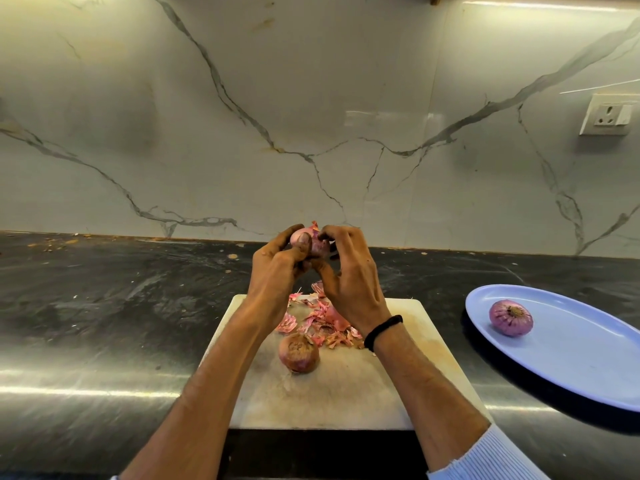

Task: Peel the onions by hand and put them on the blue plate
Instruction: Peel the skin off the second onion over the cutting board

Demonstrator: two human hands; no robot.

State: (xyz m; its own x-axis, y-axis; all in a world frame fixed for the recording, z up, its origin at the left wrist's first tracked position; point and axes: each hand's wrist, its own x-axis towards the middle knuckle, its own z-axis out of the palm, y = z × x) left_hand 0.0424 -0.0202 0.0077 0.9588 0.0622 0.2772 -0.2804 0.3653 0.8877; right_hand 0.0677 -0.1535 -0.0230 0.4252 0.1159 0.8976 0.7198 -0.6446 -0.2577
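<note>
An onion [309, 241] is gripped by both hands, left hand [277, 268] and right hand [349, 275], its skin being pinched.

Dark counter [104, 306]: cutting board [339, 403], blue plate [588, 368].

Both arms extended forward; left hand [277, 268] fingers curled round onion [320, 249]; right hand [349, 282] fingers pinch its skin.

Left hand [277, 268] and right hand [349, 282] grip a half-peeled onion [313, 241] above the cutting board [332, 393] | unpeeled onion [298, 353] beside skin scraps [320, 322] on board | peeled onion [510, 317] on blue plate [571, 358], right | dark countertop [104, 306], marble wall [242, 116].
</note>
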